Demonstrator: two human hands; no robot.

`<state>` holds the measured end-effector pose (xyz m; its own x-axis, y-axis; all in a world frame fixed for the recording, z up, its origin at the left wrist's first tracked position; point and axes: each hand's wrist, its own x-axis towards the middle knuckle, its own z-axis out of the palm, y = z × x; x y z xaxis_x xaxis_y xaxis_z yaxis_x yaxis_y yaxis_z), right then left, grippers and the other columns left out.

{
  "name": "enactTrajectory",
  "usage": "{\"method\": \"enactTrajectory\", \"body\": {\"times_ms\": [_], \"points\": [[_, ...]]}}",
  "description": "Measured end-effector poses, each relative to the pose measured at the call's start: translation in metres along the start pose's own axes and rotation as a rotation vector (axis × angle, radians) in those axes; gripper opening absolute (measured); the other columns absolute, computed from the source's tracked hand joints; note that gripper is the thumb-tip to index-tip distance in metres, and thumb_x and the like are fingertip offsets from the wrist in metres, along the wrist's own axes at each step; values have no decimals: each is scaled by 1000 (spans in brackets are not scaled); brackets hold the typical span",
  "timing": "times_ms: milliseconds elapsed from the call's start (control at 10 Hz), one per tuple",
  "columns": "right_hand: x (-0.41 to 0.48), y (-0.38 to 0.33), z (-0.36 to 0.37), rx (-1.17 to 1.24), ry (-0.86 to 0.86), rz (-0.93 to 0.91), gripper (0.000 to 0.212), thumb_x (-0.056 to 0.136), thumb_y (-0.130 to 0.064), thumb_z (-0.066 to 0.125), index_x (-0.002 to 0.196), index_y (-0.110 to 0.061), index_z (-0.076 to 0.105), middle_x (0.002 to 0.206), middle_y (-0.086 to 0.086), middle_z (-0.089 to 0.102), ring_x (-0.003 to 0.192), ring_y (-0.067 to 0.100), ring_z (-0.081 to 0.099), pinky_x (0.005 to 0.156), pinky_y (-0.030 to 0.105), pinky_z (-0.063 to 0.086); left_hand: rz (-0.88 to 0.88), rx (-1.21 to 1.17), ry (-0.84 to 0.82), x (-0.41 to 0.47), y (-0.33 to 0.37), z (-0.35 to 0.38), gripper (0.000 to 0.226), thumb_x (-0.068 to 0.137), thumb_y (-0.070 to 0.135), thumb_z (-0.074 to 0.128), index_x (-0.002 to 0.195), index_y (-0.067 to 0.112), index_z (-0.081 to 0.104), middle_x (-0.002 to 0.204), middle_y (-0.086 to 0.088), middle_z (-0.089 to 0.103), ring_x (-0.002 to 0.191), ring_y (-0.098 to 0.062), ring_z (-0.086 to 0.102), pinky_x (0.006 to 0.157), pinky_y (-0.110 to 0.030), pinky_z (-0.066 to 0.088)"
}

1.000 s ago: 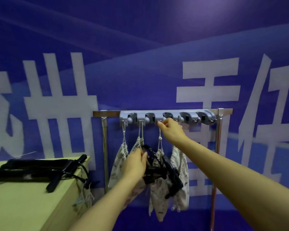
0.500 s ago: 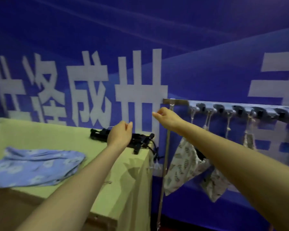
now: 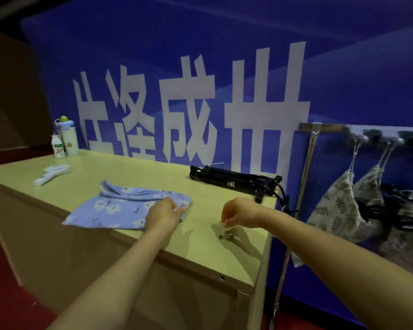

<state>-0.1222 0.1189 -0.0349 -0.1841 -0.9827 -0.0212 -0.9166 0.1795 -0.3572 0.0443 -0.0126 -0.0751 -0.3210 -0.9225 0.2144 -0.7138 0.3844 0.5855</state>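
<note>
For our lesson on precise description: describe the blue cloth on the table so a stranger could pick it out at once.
Find the pale-green table against the blue banner wall. Near its front edge, left of the black hangers, lies a light-blue cloth with white flowers, the left hand at its right corner. It is the only flowered fabric; the hanging bags are grey leaf-print.

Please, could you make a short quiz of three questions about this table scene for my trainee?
1. What lies on the table below the right hand? A) a metal clip B) a spoon C) a coin
2. True or false: the handheld fan stands upright.
3. Which hand grips the blue floral cloth?
Key: 1 A. 2 False, it lies flat. 3 The left hand.
</note>
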Motion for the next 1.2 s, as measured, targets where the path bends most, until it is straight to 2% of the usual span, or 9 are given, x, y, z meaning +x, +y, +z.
{"method": "enactTrajectory", "body": {"times_ms": [100,200,400,700,800,900,1000,1100,1200], "points": [[3,3,21,25,42,13,21,89,-20,62,108,-12,65,110,4,64,102,18,59,89,29,50,-12,52,-5,-2,-8,8,33,88,44,56,91,11,55,99,-11,63,98,-31,59,71,-31,41],[7,6,33,47,59,19,21,88,-22,63,107,-13,65,108,4,63,100,18,59,87,28,50,-11,65,-5,-2,-11,11,37,87,40,60,102,6,59,105,-14,64,100,-32,59,75,-35,47],[13,10,38,20,56,3,21,87,-23,65,105,-12,66,108,5,64,101,20,58,88,31,49,-35,24,-11,2,-12,12,20,87,29,63,85,14,51,90,-4,57,85,-24,53,70,-31,42],[30,14,44,9,117,23,20,92,-18,56,108,-7,64,110,7,64,102,21,58,91,33,51,-71,29,1,12,-14,18,16,88,25,62,83,15,50,71,0,49,74,-22,50,60,-27,36],[35,15,45,20,125,44,20,94,-17,52,108,-8,62,111,8,63,103,21,58,91,32,51,-107,46,22,18,-16,20,19,92,19,55,75,14,51,72,-2,52,67,-21,48,56,-27,35],[40,15,44,88,159,69,20,96,-15,48,111,-8,60,110,7,62,100,20,58,89,31,50,-162,-61,105,21,-14,19,28,98,15,41,72,11,49,70,-7,53,60,-22,43,51,-27,30],[48,11,41,292,210,85,19,95,-12,49,108,-4,61,100,7,62,89,15,58,79,27,52,-233,-168,146,23,-8,5,28,101,16,33,115,1,52,104,-23,64,85,-35,60,59,-34,36],[58,-5,33,508,259,75,21,96,-12,51,108,-2,64,97,9,64,85,14,58,76,26,51,-375,-351,257,30,-11,-14,37,102,13,33,138,14,40,135,-13,53,122,-30,53,74,-19,49],[66,-28,26,643,279,29,21,95,-8,51,104,0,68,89,10,64,80,16,57,78,29,51,-439,-512,300,38,-11,-32,36,99,13,31,130,27,45,134,1,54,124,-22,53,45,-9,29]]}}
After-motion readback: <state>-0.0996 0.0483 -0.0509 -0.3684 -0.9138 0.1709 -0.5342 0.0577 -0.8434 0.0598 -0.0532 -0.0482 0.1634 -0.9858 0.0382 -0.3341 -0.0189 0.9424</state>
